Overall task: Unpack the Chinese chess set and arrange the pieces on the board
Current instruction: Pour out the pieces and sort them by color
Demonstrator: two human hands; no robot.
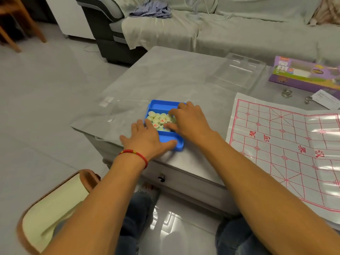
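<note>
Cream cushion on a brown-rimmed stool [53, 205] sits at the far left, low beside the person's knee. Next comes the left hand [147, 138], a red cord bracelet [134, 155] on its wrist; it lies flat with fingers spread, the thumb pressing the near wall of the blue plastic tray [165, 105] and a fingertip touching its left rim. That rectangular tray stands on the smooth grey surface [165, 74], near its front left corner, and holds a heap of round, pale, glossy chess pieces [156, 118], some showing red or dark characters. The right hand [189, 120] reaches in from the tray's right side, fingers curled down among the pieces; whether it pinches one I cannot tell. Beyond, a clear plastic lid [237, 72] lies flat. Further right, the shiny, creased paper board [287, 148] with its red grid is spread out, overhanging the near edge. A purple cardboard box [303, 74] rests behind it, with small metal rings [287, 93] beside.
</note>
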